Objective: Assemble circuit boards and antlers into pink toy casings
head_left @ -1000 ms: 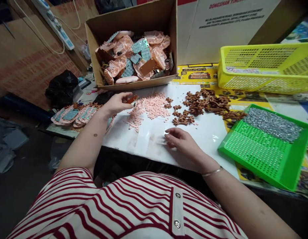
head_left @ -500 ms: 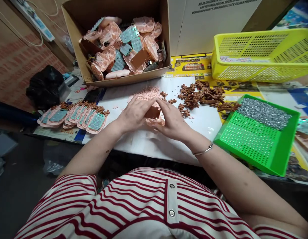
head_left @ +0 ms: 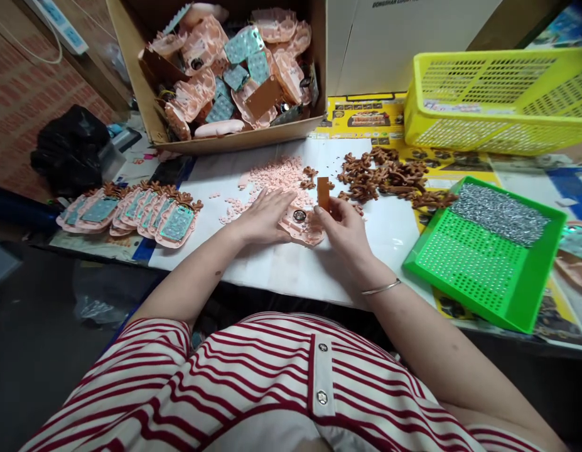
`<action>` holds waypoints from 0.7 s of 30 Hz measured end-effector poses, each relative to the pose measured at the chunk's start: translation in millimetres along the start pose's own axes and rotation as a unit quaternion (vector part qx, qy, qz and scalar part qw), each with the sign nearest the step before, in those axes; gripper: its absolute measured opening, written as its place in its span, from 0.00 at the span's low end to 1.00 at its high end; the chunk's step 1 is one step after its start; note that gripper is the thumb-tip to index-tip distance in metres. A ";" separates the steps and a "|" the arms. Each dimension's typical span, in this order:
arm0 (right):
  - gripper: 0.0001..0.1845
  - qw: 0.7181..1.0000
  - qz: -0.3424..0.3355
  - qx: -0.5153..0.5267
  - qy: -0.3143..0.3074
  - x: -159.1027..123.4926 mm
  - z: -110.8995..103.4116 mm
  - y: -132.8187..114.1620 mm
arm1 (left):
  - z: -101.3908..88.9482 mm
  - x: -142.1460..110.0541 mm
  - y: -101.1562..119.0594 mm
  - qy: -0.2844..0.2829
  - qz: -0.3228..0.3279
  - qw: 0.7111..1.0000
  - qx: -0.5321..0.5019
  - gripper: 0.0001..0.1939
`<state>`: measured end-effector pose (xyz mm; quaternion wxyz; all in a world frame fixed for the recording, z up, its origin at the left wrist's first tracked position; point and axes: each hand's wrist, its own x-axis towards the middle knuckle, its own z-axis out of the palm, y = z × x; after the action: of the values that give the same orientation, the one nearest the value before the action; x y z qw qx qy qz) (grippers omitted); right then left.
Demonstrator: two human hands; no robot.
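Observation:
A pink plastic shell [head_left: 301, 233] with a round black part, which looks like a small speaker, lies open side up on the white sheet in front of me. My left hand [head_left: 267, 216] grips its left side, fingers reaching along the edge. Between the thumb and fingers of my right hand [head_left: 344, 232], a brown circuit board [head_left: 323, 193] stands on edge at the shell's right side. Small pink plastic pieces [head_left: 276, 172] are heaped just beyond my left hand. Brown branching plastic pieces [head_left: 382, 176] lie in a pile past my right hand.
A cardboard box [head_left: 243, 143] full of pink shells and boards stands behind. At left are several assembled shells with boards [head_left: 177, 224] and a black bag [head_left: 69, 147]. Rightward are a green tray [head_left: 474, 270] holding silvery screws [head_left: 505, 213] and a yellow basket [head_left: 498, 135].
My left hand came from the left with the shell and board to the middle, where both hands met. Now the board is lifted out to the right in my right hand, uncovering the shell's inside.

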<state>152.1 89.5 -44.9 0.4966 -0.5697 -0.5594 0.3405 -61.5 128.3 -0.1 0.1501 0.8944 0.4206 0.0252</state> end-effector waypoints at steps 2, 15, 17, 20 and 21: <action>0.27 0.992 -0.027 -0.114 0.044 -1.3 -3.5 3.6 | 0.6 9.5 1.6 -0.028 0.013 1.000 -0.003 0.52; 0.20 0.900 -0.248 -0.323 -0.155 -4.7 -9.2 -27.5 | 5.8 -6.7 14.1 0.118 0.151 0.981 0.015 0.51; 0.16 0.896 -0.248 -0.324 -0.175 -0.6 -13.1 -32.7 | 8.2 -10.6 15.0 0.158 0.187 0.970 -0.003 0.52; 0.16 0.895 -0.289 -0.279 -0.192 0.0 -23.5 -37.3 | 12.1 -15.7 16.8 0.195 0.220 0.955 -0.042 0.54; 0.18 0.896 -0.305 -0.260 -0.191 -1.8 -26.9 -38.5 | 13.2 -17.3 18.0 0.199 0.219 0.954 -0.050 0.55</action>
<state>165.8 78.1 -1.4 0.2939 -0.4039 -0.8585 0.1163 -57.0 101.1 -6.1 0.0983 0.9328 0.2335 0.2564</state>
